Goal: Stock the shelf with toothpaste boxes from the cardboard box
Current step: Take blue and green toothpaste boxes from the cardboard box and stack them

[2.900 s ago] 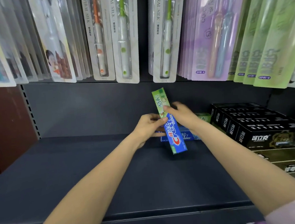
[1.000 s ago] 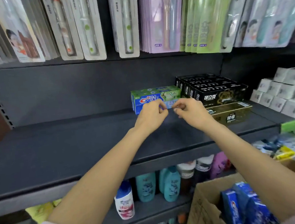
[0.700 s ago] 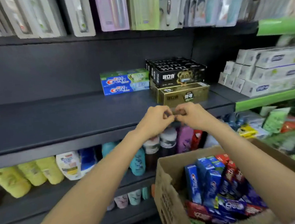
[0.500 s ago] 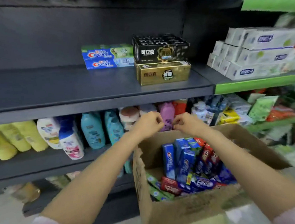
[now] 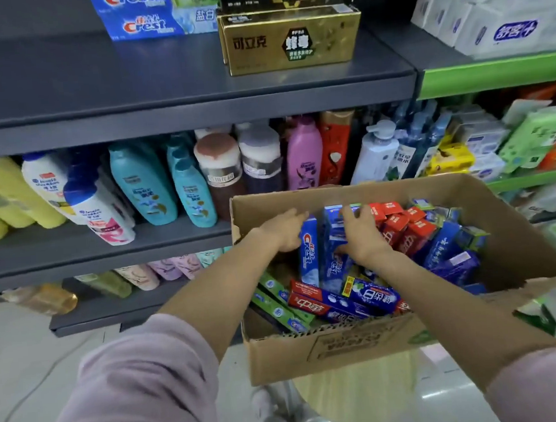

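cardboard box [image 5: 340,349] nearest, full of toothpaste boxes [image 5: 340,300] | left hand [image 5: 283,230] curled on an upright blue toothpaste box [image 5: 308,253] | right hand [image 5: 361,234] fingers bent over the neighbouring blue box [image 5: 332,260], grip unclear | beyond: bottles [image 5: 148,187] on lower shelf | farthest: shelf [image 5: 167,89] with two blue boxes [image 5: 154,12] beside a gold box [image 5: 290,40]

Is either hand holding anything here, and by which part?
Both hands, left and right, are on the upright blue Crest boxes near their top ends; a closed grip cannot be told.
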Available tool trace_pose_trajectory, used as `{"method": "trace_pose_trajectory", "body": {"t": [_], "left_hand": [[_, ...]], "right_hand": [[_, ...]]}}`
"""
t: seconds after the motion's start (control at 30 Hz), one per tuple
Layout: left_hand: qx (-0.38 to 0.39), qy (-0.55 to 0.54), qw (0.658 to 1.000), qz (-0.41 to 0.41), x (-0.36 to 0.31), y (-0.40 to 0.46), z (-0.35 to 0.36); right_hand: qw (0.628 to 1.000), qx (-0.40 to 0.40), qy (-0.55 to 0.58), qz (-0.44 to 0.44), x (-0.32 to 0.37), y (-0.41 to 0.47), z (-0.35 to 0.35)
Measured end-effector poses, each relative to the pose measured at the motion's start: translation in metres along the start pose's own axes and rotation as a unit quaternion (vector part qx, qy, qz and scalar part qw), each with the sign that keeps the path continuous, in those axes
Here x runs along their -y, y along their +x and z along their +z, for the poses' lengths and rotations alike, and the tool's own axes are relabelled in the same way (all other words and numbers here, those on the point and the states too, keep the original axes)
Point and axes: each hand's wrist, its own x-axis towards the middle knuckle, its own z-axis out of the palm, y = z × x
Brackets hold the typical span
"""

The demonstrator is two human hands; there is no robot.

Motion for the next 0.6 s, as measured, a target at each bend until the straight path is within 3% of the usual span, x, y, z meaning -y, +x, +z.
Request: {"method": "trace_pose_trajectory", "body": {"t": [0.23, 0.47, 0.6], "left_hand": [[-0.099, 0.055, 0.992, -0.047, -0.007, 0.014, 0.024], [-0.089, -0.104, 0.99, -0.042, -0.011, 0.008, 0.026], [-0.127, -0.159, 0.978, -0.034, -0.009, 0.003, 0.024]], "right_hand": [[1.0, 0.0, 0.001, -0.011, -0.013, 0.004, 0.012], [0.996, -0.047, -0.072, -0.016, -0.014, -0.004, 0.008], [0.999, 0.006, -0.037, -0.024, -0.02, 0.0, 0.001]]}}
